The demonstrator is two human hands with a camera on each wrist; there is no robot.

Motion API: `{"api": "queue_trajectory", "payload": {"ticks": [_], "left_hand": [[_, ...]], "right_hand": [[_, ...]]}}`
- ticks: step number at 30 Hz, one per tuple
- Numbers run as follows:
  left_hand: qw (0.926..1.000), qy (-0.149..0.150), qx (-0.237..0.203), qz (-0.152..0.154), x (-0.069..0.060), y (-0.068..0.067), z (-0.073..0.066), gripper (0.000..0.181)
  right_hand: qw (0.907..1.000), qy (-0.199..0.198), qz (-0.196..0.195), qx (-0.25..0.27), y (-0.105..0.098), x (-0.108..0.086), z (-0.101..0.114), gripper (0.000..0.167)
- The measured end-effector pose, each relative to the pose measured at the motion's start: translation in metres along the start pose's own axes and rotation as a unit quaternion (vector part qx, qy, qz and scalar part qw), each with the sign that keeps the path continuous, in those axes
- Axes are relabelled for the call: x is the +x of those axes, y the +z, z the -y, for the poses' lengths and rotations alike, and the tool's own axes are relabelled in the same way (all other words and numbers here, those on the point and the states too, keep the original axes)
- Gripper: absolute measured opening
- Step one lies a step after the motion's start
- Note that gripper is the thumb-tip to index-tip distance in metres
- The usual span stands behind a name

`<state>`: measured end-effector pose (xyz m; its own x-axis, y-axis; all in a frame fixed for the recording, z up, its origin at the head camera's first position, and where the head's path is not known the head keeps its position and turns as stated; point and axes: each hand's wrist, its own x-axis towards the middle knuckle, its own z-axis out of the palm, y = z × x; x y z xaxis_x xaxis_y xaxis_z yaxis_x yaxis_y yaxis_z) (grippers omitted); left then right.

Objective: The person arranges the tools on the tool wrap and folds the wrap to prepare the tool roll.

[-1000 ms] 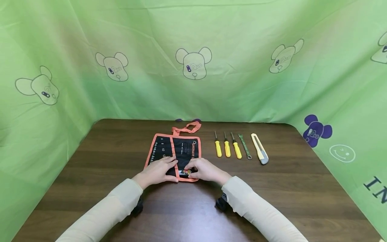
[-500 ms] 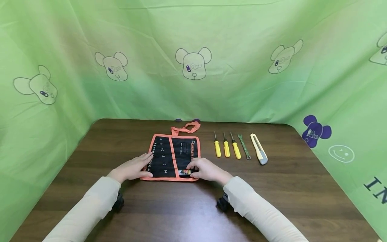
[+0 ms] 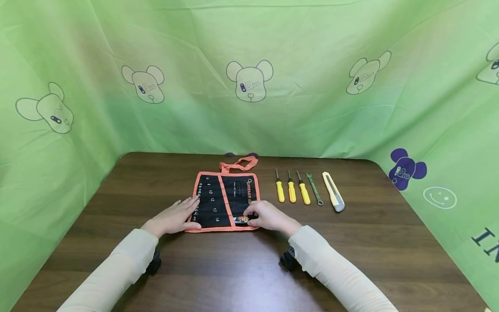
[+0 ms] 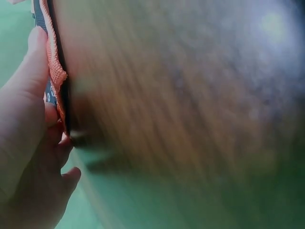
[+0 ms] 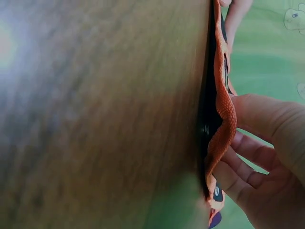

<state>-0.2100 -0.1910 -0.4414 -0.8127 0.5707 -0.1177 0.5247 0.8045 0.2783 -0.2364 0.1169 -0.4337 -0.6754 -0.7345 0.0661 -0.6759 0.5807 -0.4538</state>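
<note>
A black tool pouch [image 3: 210, 203] with orange trim and printed numbers lies flat on the table. My left hand [image 3: 173, 217] rests on its left edge, fingers extended. At the lower right of the pouch my right hand [image 3: 269, 216] pinches a small item with a colourful label [image 3: 241, 219], partly hidden by the fingers. In the left wrist view my left hand [image 4: 28, 129] touches the orange edge [image 4: 56, 71]. The right wrist view has my right hand [image 5: 267, 148] at the wavy orange edge [image 5: 225, 119], with thumb and fingers bent.
Right of the pouch lie several tools in a row: yellow-handled screwdrivers [image 3: 292, 191], a green wrench [image 3: 315, 189] and a cream utility knife [image 3: 333, 192]. An orange strap [image 3: 245, 163] extends behind the pouch. Green printed cloth [image 3: 187, 112] hangs around the wooden table [image 3: 234, 268].
My left hand has moved left from the middle of the pouch to its left edge, uncovering the numbers. The pouch's lower part has shifted slightly right, along with my right hand and the labelled item.
</note>
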Motion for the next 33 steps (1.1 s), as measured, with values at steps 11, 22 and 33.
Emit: {"api": "queue_trajectory", "payload": {"ticks": [11,22,33], "left_hand": [[1.0000,-0.004,-0.001,0.008,0.004,-0.002,0.001,0.094],[0.9999,-0.008,0.008,0.005,0.003,-0.003,-0.002,0.095],[0.9999,-0.008,0.006,0.000,0.002,0.001,0.000,0.095]], "right_hand": [[0.9997,0.014,0.017,-0.001,0.005,0.008,0.019,0.017],[0.9995,0.023,0.002,0.021,0.011,0.013,0.029,0.027],[0.9998,0.014,0.003,0.016,0.014,0.015,0.031,0.024]]}}
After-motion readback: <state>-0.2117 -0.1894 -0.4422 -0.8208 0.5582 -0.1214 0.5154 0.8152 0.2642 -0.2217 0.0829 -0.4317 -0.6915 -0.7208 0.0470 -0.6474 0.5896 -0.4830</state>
